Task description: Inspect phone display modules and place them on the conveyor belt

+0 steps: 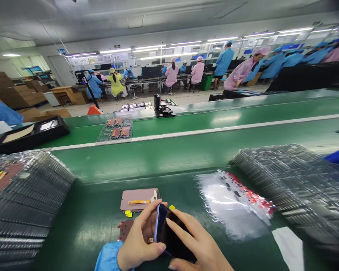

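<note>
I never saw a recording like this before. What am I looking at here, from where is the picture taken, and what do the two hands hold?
This is one picture from a camera worn on a person's head, looking forward and down at their own hands in a factory. The left hand and the right hand together hold a dark smartphone with a blue edge. On the green conveyor belt in front of them lie a flat pink-backed panel and a clear plastic bag. Stacked clear trays sit to both sides. Farther back, a co-worker in a pink smock leans over a bench.
</note>
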Demonstrator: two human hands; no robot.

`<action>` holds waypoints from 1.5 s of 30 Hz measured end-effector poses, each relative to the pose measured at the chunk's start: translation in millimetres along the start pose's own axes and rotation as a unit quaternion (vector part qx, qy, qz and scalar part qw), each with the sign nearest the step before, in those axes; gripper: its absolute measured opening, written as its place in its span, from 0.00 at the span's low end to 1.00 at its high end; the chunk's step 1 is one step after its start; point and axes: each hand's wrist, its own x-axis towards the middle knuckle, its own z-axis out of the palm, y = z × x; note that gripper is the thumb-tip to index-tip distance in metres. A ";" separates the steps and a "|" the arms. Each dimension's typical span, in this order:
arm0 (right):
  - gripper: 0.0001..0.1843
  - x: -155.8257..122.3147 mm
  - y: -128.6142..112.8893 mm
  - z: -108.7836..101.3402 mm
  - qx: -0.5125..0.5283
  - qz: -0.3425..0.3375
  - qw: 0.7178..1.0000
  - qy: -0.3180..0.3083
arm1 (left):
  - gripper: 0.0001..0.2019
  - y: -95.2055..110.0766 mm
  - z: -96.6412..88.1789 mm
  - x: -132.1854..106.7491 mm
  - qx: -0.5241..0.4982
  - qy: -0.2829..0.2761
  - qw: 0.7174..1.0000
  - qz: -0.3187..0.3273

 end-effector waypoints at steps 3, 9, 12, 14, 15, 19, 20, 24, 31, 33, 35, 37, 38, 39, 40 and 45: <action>0.44 0.3 -0.1 -0.1 -0.005 -0.002 1.000 -0.001 | 0.39 0.3 0.6 -0.6 0.002 -0.001 1.000 0.002; 0.44 -0.2 0.5 0.7 0.005 -0.007 1.000 0.002 | 0.39 1.7 1.7 -1.2 0.014 -0.001 1.000 0.004; 0.43 -0.2 -0.2 0.7 0.012 -0.007 1.000 0.004 | 0.38 3.6 3.1 -2.0 0.019 -0.001 1.000 0.002; 0.42 0.1 -0.8 0.6 0.006 -0.014 1.000 0.006 | 0.37 4.8 3.9 -2.3 0.021 -0.002 1.000 0.004; 0.42 0.4 -1.0 0.7 0.001 -0.019 1.000 0.007 | 0.37 5.1 4.0 -2.4 0.023 -0.005 1.000 0.006; 0.42 0.3 -1.0 2.0 -0.029 -0.043 0.999 0.018 | 0.38 5.0 3.2 -2.8 0.020 -0.017 1.000 0.013; 0.41 -0.1 -0.9 2.4 -0.039 -0.050 0.998 0.023 | 0.39 4.8 2.9 -3.1 0.017 -0.020 1.000 0.015; 0.34 -1.5 -1.9 2.0 -0.083 -0.074 0.993 0.039 | 0.40 5.3 3.4 -4.3 0.008 -0.025 0.999 0.025; 0.33 0.2 -3.0 -0.4 -0.097 -0.093 0.990 0.047 | 0.39 9.5 5.1 -6.0 0.012 -0.045 0.999 0.014; 0.33 -0.2 -2.3 0.3 -0.091 -0.097 0.990 0.046 | 0.39 9.3 3.2 -7.2 0.018 -0.051 0.998 0.013; 0.34 -0.9 -1.8 0.8 -0.088 -0.100 0.990 0.042 | 0.40 8.7 1.2 -8.6 0.020 -0.054 0.998 0.009; 0.33 -1.6 -1.7 0.6 -0.085 -0.105 0.990 0.040 | 0.41 8.3 0.3 -9.6 0.017 -0.055 0.998 0.005; 0.33 -2.0 -1.8 0.2 -0.083 -0.105 0.990 0.037 | 0.41 8.3 0.4 -10.0 0.015 -0.056 0.998 0.002; 0.33 -2.4 -1.8 -0.2 -0.081 -0.104 0.991 0.033 | 0.41 8.4 0.7 -10.2 0.012 -0.056 0.998 0.001; 0.33 -3.0 -1.7 -0.7 -0.079 -0.101 0.991 0.028 | 0.41 8.5 1.2 -10.3 0.008 -0.057 0.998 0.000; 0.35 -7.4 0.8 0.4 -0.089 -0.092 0.992 0.007 | 0.42 9.1 1.6 -9.6 -0.004 -0.065 0.998 -0.019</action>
